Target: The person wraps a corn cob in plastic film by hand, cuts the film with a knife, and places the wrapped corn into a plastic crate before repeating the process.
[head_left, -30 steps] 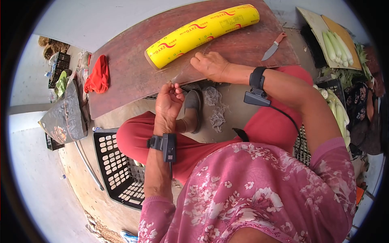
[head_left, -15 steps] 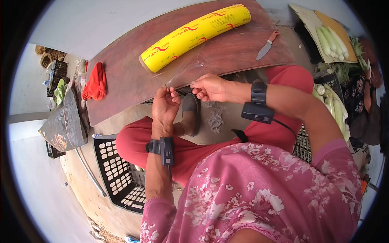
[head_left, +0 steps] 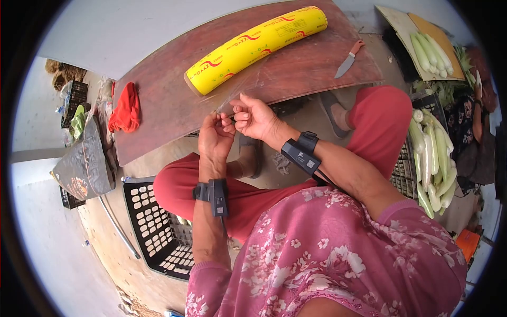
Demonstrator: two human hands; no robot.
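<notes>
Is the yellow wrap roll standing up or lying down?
Lying down: the roll rests on its side across the board, film drawn off toward both hands.

Printed in red along the yellow cling-film roll (head_left: 256,48), lying near the far edge of the tabletop (head_left: 158,113): "ZXYG", repeated several times beside red swirl marks. Smaller lettering and a label block near its right end too small to read.

Board left: your way was open between the red cloth (head_left: 125,108) and yellow roll (head_left: 255,48).
Board right: the knife (head_left: 348,59) lay there.
</notes>
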